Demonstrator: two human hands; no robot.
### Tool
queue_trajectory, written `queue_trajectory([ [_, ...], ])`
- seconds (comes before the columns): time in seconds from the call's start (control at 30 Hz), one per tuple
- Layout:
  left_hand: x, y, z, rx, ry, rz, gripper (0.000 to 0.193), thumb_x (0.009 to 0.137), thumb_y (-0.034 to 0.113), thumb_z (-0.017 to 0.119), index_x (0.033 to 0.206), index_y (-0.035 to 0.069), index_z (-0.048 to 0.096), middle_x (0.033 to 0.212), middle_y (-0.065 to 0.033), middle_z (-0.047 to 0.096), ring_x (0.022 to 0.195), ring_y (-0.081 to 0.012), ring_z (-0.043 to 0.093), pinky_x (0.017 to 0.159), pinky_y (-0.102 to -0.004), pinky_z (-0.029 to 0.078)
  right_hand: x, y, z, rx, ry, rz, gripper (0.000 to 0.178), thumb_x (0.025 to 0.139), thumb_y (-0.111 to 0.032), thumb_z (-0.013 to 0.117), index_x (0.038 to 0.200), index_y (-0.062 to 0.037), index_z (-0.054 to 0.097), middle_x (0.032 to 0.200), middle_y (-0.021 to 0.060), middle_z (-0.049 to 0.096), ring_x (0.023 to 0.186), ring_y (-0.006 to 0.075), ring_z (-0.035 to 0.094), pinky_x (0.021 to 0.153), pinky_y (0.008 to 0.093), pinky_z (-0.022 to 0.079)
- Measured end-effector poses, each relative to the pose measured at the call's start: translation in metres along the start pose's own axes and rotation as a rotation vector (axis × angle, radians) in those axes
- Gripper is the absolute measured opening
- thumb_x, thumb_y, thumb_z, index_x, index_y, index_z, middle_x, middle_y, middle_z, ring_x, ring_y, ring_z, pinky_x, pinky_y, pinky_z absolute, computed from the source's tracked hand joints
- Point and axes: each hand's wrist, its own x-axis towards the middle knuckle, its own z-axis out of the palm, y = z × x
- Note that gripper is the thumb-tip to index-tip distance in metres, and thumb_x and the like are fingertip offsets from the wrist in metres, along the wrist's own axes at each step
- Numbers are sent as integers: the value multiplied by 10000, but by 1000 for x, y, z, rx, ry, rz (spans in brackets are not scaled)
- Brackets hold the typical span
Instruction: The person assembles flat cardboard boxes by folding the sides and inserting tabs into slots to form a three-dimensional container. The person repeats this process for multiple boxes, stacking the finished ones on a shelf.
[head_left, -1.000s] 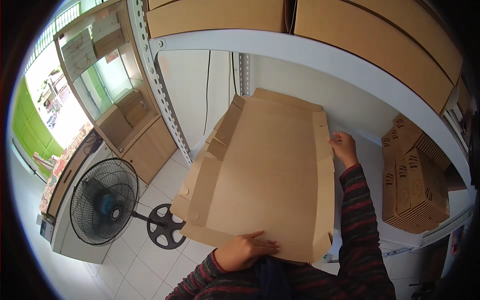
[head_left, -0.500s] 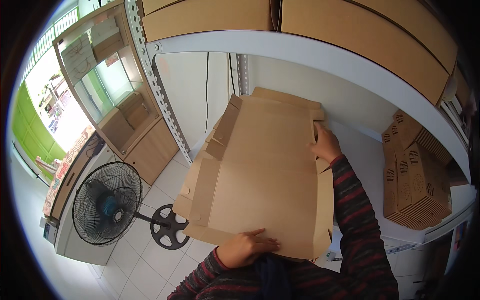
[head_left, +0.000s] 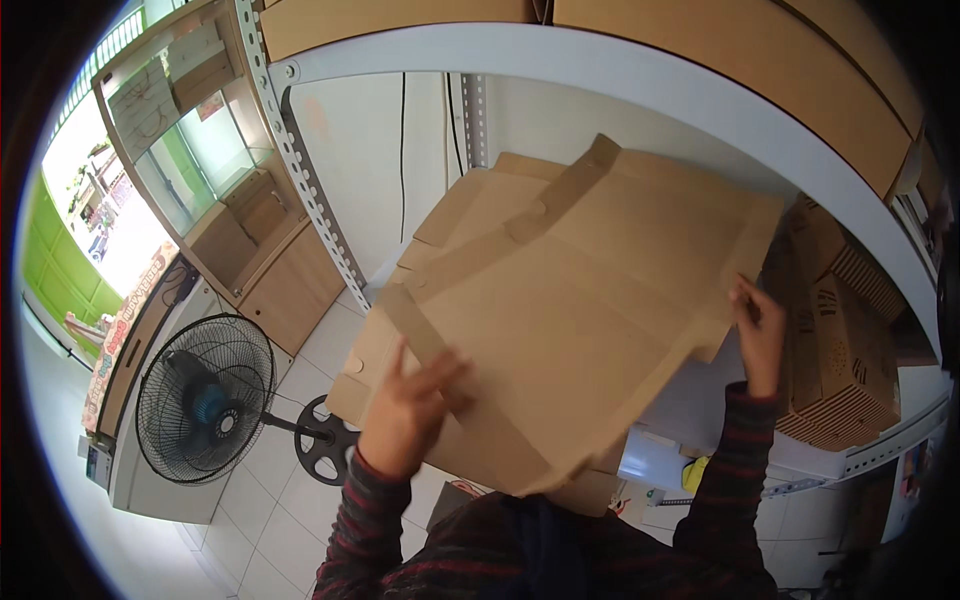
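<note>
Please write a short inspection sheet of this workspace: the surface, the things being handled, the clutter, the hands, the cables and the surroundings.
Surface: white metal shelf, mostly hidden by the cardboard.
Things handled: large flat unfolded cardboard box, tilted, with tape strips.
Clutter: stack of folded cartons on the shelf at right.
Hands: left hand flat on the cardboard's near edge; right hand at its right edge.
Cables: black cable down the wall.
Surroundings: standing fan, tiled floor, wooden cabinet.

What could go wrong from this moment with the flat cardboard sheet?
The left hand lies with open fingers on the flat cardboard sheet and the right hand touches only its far edge, so the sheet might slip or tip. Its upper end sits close under the white shelf beam and may catch. The standing fan is below.
</note>
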Motion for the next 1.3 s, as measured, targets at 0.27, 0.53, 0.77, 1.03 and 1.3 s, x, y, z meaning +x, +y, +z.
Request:
queue_trajectory([
  [0.27,-7,4,-1,-41,75,-309,458,604,-80,710,1030,87,691,1370,-150,482,1281,-378,459,1057,-484,383,-73,-2,-1,-150,-232,101,434,903,-209,649,1242,51,570,863,157,669,734,195,617,670,302,498],
  [0.53,-53,55,-2,-383,28,-165,382,595,112,866,952,106,729,923,-55,522,730,-191,582,614,-294,481,-96,-85,-3,-166,-531,-460,358,710,-149,771,1030,-31,661,849,75,646,783,225,615,679,336,493],
  [0.77,-36,63,23,-462,52,-144,171,752,59,755,890,54,654,977,-102,637,713,-240,651,623,-312,527,-127,-89,56,49,-614,-737,159,672,-60,727,815,-54,656,817,41,617,765,232,598,654,348,471],
  [1.03,8,48,6,-476,177,-347,138,759,-16,688,856,8,593,800,-67,569,610,-140,569,560,-245,453,-93,-103,91,119,-498,-920,149,682,-54,682,826,-34,647,815,59,613,727,214,597,620,343,472],
  [1.3,-1,56,4,-368,82,-348,107,817,4,661,911,13,610,793,-77,580,557,-185,597,509,-290,482,-88,-109,115,148,-462,-1289,101,735,-67,657,819,-15,636,795,60,612,728,184,609,596,300,470],
])
